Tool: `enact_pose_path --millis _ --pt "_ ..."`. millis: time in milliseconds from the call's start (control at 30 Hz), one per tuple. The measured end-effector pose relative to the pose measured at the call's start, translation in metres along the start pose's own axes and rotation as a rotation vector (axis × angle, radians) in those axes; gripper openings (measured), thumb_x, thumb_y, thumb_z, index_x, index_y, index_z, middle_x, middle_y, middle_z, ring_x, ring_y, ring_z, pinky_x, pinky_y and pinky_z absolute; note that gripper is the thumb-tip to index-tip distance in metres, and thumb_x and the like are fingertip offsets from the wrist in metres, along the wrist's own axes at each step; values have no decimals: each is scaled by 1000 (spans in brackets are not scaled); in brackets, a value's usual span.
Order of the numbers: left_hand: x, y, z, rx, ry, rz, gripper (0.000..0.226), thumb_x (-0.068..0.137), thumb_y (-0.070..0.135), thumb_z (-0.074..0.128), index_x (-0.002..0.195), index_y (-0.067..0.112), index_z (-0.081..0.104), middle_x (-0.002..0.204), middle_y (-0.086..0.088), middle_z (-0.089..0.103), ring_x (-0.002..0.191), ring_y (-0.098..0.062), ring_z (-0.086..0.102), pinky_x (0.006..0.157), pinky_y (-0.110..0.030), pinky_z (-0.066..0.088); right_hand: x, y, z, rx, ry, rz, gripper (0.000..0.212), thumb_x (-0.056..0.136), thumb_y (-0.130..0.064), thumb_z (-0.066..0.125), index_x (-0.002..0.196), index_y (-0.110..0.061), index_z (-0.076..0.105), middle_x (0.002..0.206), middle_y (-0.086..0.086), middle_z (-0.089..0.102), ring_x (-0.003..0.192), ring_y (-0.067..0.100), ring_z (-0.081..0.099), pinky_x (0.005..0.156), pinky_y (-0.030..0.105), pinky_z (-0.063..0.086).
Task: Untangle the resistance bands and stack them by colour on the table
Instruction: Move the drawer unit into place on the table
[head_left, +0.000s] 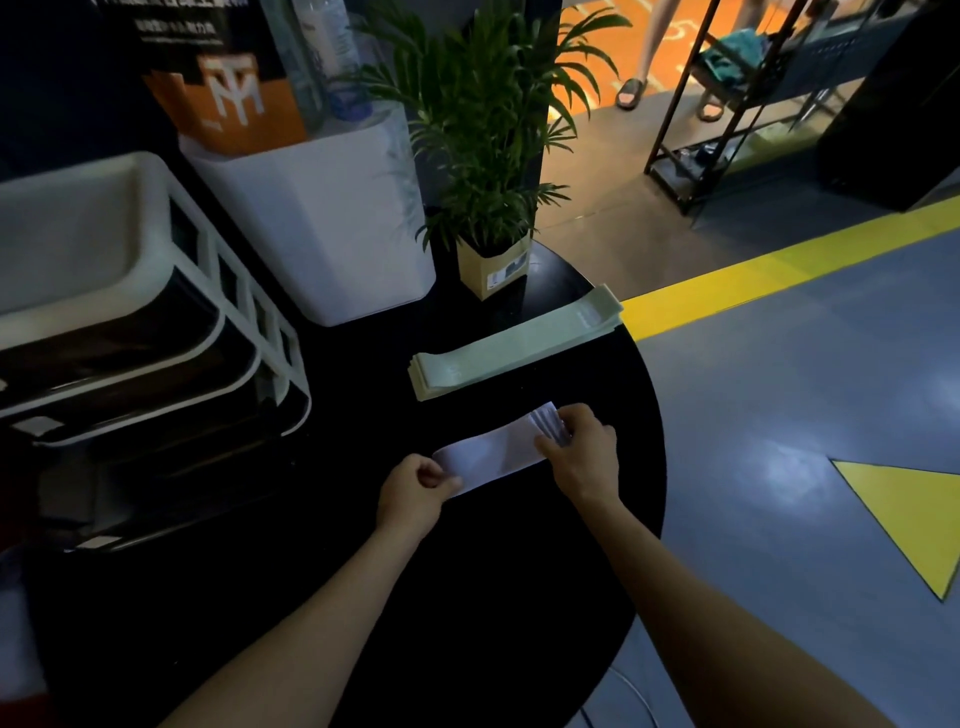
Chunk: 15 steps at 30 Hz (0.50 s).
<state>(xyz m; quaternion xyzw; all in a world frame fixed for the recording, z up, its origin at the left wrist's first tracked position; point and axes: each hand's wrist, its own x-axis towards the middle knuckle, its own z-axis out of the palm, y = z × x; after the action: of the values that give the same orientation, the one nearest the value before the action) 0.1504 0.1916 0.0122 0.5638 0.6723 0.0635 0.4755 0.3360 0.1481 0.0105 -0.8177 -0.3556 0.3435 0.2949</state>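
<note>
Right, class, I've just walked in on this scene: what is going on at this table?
A person is sorting resistance bands on a round black table. Both hands hold a stack of pale lilac-white bands: the left hand pinches its near end, and the right hand grips the far end, where several layers show. Beyond it, a stack of pale green bands already lies flat on the table, apart from the hands. A potted plant stands behind that.
</note>
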Motion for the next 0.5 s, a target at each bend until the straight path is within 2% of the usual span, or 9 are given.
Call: enact_pose_path --millis 100,200,233,300,367,433,500 --pt "5 0 2 -55 0 -75 25 82 18 71 92 10 49 86 -1 53 90 -25 54 78 -32 41 6 10 -1 -19 41 19 38 82 -21 70 115 -10 54 112 7 46 108 25 43 84 31 41" --pt "7 0 2 -162 -34 -165 52 82 19 71 125 5 45 120 -12 55 111 -29 55 90 -36 44 13 18 0 29 -17 80 51 82 -26 69 125 -9 49 122 11 46 108 26 50 93 37 45" --pt "8 0 3 -188 -52 -174 57 83 17 70 131 2 43 126 -13 53 115 -31 54 93 -37 44 14 19 0 35 -54 90 50 82 -29 69 124 -9 50 120 12 50 103 26 54 90 38 48" --pt "9 -1 3 -226 -89 -179 50 86 14 67 129 0 47 126 -15 56 113 -31 56 93 -39 45 15 22 -2 48 -91 81 40 83 -29 68 114 -7 56 108 15 58 88 24 59 73 30 51" --pt "10 -1 3 -261 -125 -191 40 88 12 63 124 0 52 118 -17 61 105 -32 60 89 -41 48 16 22 -4 57 -105 70 30 84 -23 68 106 -4 60 97 17 61 76 22 57 59 22 42" --pt "11 -2 5 -312 -152 -213 38 90 14 61 124 2 53 106 -16 63 90 -30 61 77 -38 48 17 21 -5 77 -126 79 27 84 -21 68 103 -4 60 85 11 59 67 17 52 52 20 37" --pt "10 -2 7 -358 -154 -212 42 88 18 64 125 3 52 105 -14 63 89 -30 62 74 -35 49 18 19 -4 112 -146 100 25 84 -21 68 100 -4 61 73 5 52 58 13 47 50 20 33"
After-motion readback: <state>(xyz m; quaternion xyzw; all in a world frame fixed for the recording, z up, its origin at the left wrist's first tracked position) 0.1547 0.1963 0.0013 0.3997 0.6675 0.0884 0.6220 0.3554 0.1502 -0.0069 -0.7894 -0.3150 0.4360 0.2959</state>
